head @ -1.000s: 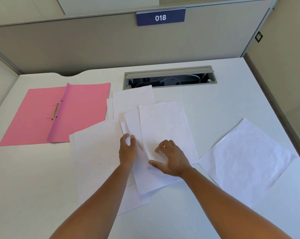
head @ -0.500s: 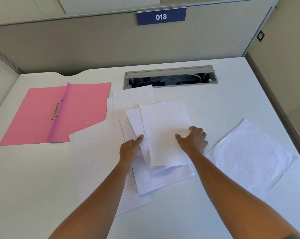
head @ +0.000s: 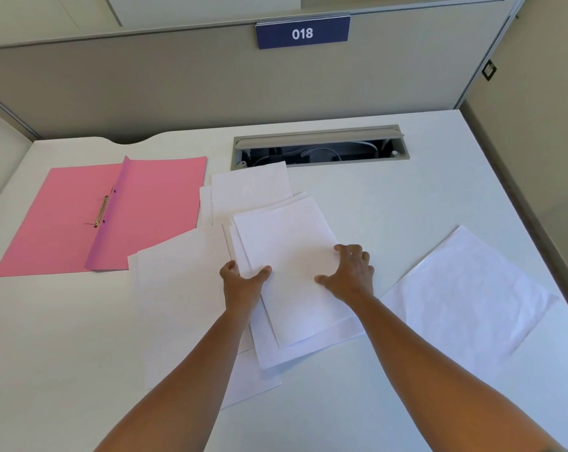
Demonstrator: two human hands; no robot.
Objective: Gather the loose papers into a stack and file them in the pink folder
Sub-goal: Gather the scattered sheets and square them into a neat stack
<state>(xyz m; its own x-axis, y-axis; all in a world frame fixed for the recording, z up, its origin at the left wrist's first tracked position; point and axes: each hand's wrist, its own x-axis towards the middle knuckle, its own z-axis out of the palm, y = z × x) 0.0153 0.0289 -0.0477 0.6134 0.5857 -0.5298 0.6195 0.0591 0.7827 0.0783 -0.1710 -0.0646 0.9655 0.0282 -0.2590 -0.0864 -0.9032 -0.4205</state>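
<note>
1. Both hands have shifted since the earlier frames: the right hand [head: 349,272] has gone from the near edge of the top sheet [head: 289,256] out to its right edge, and the left hand [head: 241,278] has moved to the left edge, thumb on the paper.
2. Left fingers are mostly hidden at the sheet's edge, so I cannot tell whether they pinch it; right fingers are bent, tips pressing the paper, holding nothing.
3. Under the top sheet the small pile [head: 308,347] is fanned, not squared; pushing inward unevenly could buckle or crease sheets rather than align them.
4. Smooth paper on a smooth tabletop [head: 406,197] may slide as a whole instead of squaring.
5. One large sheet [head: 471,295] lies apart on the right, another [head: 178,288] on the left, two more [head: 250,187] behind; any could be missed.
6. Left of the papers, the pink folder [head: 64,216] lies open with its metal fastener [head: 101,210] exposed; misaligned sheets would likely file crookedly.
</note>
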